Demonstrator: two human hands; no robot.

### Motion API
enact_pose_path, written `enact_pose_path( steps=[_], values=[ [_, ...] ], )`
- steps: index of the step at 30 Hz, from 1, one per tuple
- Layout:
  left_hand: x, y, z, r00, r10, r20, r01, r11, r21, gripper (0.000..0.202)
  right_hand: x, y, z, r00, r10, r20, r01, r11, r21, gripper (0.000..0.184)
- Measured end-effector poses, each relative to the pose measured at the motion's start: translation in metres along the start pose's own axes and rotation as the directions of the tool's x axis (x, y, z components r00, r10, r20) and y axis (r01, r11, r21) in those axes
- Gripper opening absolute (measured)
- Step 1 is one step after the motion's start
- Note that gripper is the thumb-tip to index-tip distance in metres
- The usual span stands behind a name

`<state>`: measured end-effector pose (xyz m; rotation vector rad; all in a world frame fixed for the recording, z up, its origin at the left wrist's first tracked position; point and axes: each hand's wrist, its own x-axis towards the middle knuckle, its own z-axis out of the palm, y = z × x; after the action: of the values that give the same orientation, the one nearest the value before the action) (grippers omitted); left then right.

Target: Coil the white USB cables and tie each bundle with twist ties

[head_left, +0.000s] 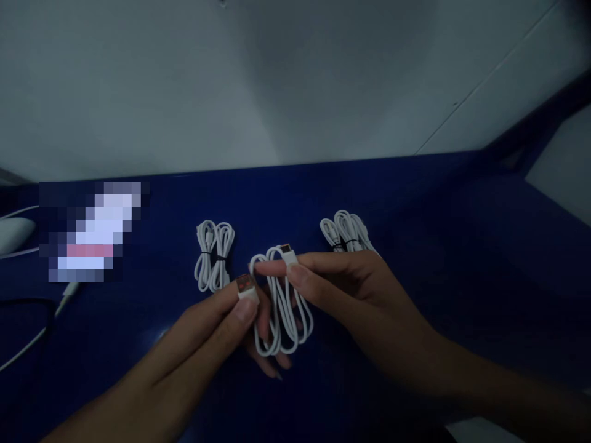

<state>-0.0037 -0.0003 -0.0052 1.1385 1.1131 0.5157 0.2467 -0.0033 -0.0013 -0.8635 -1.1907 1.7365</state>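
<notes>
A white USB cable [287,314], coiled in several loops, hangs between my two hands above the blue table. My left hand [217,323] pinches the cable's USB plug [247,288] between thumb and index finger, its metal end pointing up. The other plug [289,253] is gripped by the thumb and index finger of my right hand [364,295]. Some fingertips lie behind the loops, partly hidden. Beyond my left hand rest two bundled white cables [214,255], side by side with dark ties. Past my right hand lie several more bundled cables [346,231], partly covered by it.
The blue table [272,197] meets a pale wall [184,86] at the back. At the left is a pixelated bright device [99,227] with a white cable [69,289] running from it. A white rounded object [16,235] sits at the far left edge.
</notes>
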Motion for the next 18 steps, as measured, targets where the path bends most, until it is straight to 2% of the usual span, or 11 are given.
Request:
enact_pose_path(
  steps=[3,7,11,18],
  values=[
    [-0.002,0.000,0.003,0.999,-0.029,-0.014,0.028,0.999,-0.029,0.030,0.001,-0.001,0.000,1.000,0.007,-0.020,-0.007,1.000,-0.002,0.034],
    [0.003,0.005,0.007,0.998,-0.041,0.057,0.042,0.999,-0.018,0.035,0.000,-0.003,-0.001,0.996,-0.008,-0.083,0.003,0.998,-0.057,0.029],
    [0.007,0.010,0.009,0.995,-0.026,0.094,0.029,0.999,-0.033,0.033,0.001,-0.007,-0.001,0.993,-0.014,-0.114,0.001,0.993,-0.117,0.033],
    [0.008,0.013,0.008,0.998,-0.002,0.061,0.006,0.997,-0.073,0.027,0.000,-0.009,0.001,0.993,-0.021,-0.112,-0.001,0.981,-0.194,0.037]
  ],
)
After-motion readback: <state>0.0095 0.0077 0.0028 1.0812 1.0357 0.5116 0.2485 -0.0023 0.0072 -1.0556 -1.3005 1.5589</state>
